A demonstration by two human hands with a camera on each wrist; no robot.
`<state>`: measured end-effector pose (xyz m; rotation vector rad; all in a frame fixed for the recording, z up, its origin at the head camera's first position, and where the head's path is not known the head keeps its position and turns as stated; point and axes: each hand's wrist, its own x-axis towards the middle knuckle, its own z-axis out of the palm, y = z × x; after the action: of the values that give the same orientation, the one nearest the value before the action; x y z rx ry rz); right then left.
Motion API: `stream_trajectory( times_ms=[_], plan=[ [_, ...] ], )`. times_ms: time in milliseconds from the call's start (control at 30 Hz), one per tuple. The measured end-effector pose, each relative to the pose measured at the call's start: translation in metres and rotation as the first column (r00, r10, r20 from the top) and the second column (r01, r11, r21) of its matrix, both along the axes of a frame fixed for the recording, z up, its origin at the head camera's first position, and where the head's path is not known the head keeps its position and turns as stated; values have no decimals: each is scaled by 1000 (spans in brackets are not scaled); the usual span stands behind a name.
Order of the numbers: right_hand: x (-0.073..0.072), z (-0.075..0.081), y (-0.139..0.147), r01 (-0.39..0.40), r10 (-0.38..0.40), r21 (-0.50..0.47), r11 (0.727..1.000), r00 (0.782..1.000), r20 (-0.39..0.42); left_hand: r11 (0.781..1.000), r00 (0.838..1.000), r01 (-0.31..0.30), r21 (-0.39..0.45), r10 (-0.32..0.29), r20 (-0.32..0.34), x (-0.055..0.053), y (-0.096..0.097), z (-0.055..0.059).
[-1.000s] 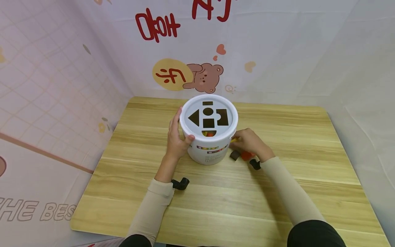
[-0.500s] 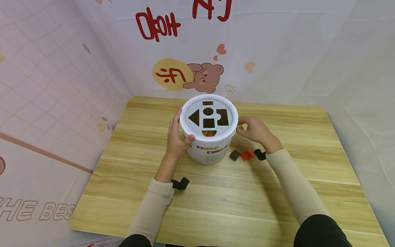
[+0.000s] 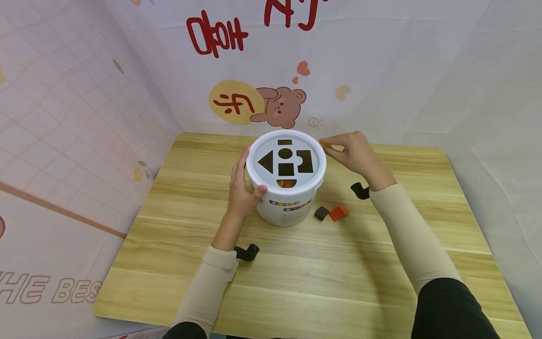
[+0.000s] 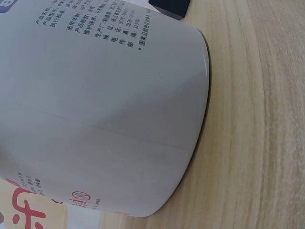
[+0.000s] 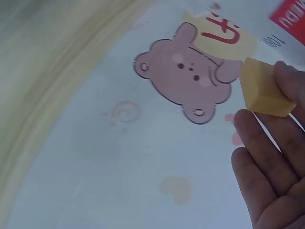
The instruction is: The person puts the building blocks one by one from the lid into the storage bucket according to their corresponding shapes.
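A white bucket [image 3: 279, 215] stands upright on the table, its shape-sorter lid [image 3: 263, 175] cut with several differently shaped holes. Through the half-round hole, yellow and orange-red pieces show inside. My left hand [image 3: 244, 195] grips the bucket's left side, thumb near the front rim and fingers along the side. Beside the lid's back right edge, my right hand [image 3: 354, 153] pinches a yellow block [image 5: 264, 90] between thumb and fingers. In the right wrist view the block has flat faces and sharp edges; the other fingers are extended below it.
On the wooden table [image 3: 271, 292], a dark block [image 3: 322, 213] and a red block [image 3: 339, 213] lie close together right of the bucket. A printed backdrop [image 3: 394, 70] rises behind the table's far edge. Black mounts sit at both wrists.
My right hand has lifted the yellow block from low beside the bucket, up and away to the back right of the lid. The left hand and bucket stay in place.
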<state>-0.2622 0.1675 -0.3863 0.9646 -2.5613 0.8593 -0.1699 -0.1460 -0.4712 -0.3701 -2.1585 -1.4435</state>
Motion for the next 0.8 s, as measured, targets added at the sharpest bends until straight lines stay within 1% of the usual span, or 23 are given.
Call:
stream_trajectory(
  times_ms=[133, 233, 500, 700, 800],
  plan=[
    [-4, 13, -6, -8, 6, -41, 999, 999, -49, 1000, 1000, 1, -6, -1, 4, 0, 0, 1],
    [-7, 22, -12, -25, 20, -65, 998, 997, -68, 1000, 1000, 3, -6, -3, 8, 0, 0, 1],
    [-11, 40, -32, -50, 44, -67, 997, 995, -91, 1000, 1000, 4, -4, -4, 4, -1, 0, -1],
    [-11, 46, -51, -88, 80, -86, 992, 992, -92, 1000, 1000, 11, 2, -11, 3, 0, -2, 0],
    [-11, 47, -60, -117, 110, -72, 991, 989, -94, 1000, 1000, 16, 5, -16, 5, 0, -3, 0]
  ],
)
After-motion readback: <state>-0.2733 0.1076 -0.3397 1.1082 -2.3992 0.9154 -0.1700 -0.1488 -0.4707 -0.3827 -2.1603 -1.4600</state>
